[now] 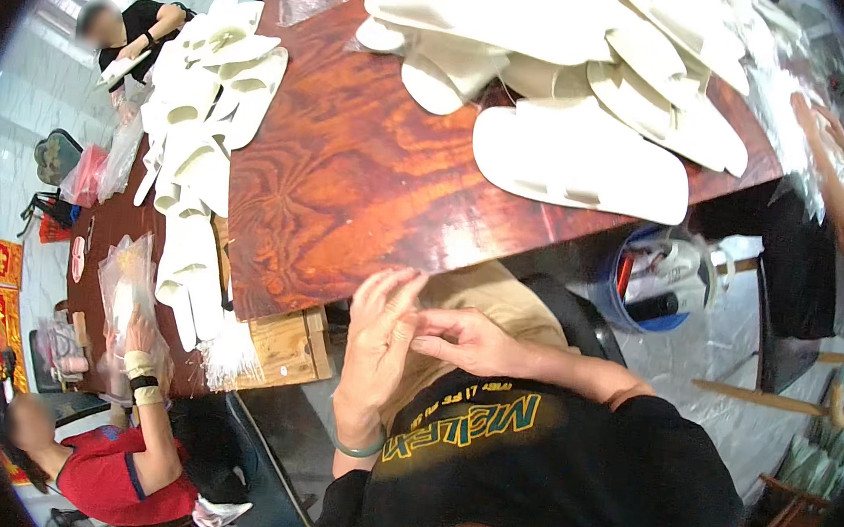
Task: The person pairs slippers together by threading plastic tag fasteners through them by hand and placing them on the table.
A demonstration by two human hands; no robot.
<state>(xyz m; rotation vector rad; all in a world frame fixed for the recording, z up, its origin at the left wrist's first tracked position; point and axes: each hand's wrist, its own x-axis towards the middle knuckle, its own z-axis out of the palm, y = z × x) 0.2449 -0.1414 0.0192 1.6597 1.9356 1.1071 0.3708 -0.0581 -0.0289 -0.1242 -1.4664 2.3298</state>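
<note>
My left hand (pixel 380 332), a bracelet on its wrist, is held up at the near edge of the wooden table (pixel 348 187). Its fingers are stretched out, slightly bent. Against its palm and fingers rests my right hand (pixel 472 342), thumb and fingers drawn together in a pinch. Whether anything thin lies between them I cannot make out. The closest item on the table is a cream slide sandal (pixel 581 162), lying in front of a heap of similar slide sandals (pixel 494 19).
Left, more cream slides (pixel 195 163) cover a second table where a person in red (pixel 112 477) handles a clear plastic bag (pixel 129 288). Another person (pixel 146 34) is farther back. Right are a blue bin (pixel 638 318), a wooden-handled item (pixel 762 396) and another person's arms (pixel 832 169).
</note>
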